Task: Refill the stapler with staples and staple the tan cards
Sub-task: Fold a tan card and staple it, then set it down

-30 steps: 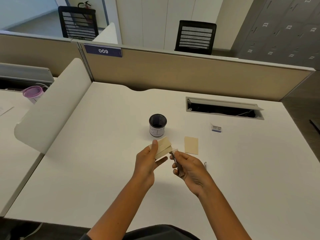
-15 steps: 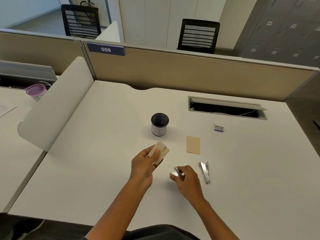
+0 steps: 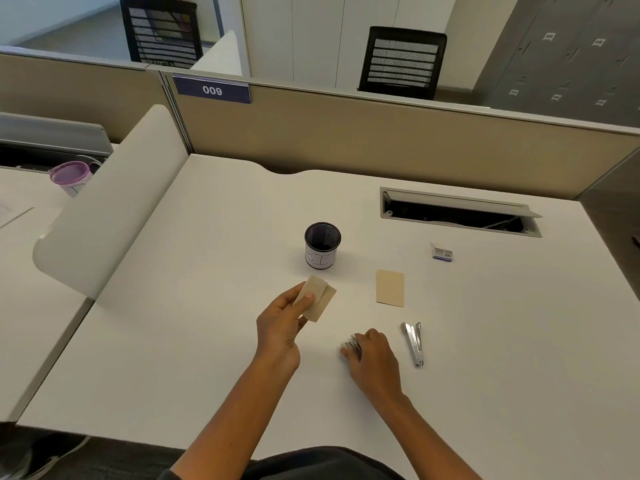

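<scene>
The left hand [image 3: 280, 325] pinches tan cards [image 3: 316, 298] above the white surface [image 3: 207, 341], while the right hand [image 3: 372, 358] grips a small metal stapler [image 3: 351, 344] down on it.

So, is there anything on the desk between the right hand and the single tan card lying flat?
Nothing visible. The right hand, holding a small metal object, is nearer the camera than the flat tan card, with bare desk between. The metal stapler part lies off to the right.
</scene>
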The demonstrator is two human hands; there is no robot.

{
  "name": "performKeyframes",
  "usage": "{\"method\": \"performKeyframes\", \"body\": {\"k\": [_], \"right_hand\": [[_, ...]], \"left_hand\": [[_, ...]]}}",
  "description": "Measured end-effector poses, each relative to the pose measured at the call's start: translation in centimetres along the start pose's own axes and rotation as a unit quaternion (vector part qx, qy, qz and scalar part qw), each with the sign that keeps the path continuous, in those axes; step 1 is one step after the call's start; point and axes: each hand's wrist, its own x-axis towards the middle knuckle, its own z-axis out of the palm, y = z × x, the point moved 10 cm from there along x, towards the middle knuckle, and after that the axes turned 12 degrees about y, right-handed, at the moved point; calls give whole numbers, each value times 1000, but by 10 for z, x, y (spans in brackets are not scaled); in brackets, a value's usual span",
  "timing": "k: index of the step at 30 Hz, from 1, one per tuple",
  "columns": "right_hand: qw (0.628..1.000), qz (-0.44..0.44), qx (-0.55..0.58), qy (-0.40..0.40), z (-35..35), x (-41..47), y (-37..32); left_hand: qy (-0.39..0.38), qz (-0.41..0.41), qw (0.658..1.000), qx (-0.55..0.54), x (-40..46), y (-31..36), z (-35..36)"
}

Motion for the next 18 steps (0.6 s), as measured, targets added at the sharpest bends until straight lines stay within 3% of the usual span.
{"method": "performKeyframes", "body": {"k": [12, 16, 18], "right_hand": [[995, 98, -17, 1, 3, 20, 11], [991, 128, -14, -29, -2, 26, 15], [991, 131, 31, -6, -17, 39, 9]], "left_hand": [[-25, -18, 999, -21, 5, -9, 16], [-41, 8, 999, -1, 10, -3, 20], [-50, 32, 998, 23, 13, 3, 24]]}}
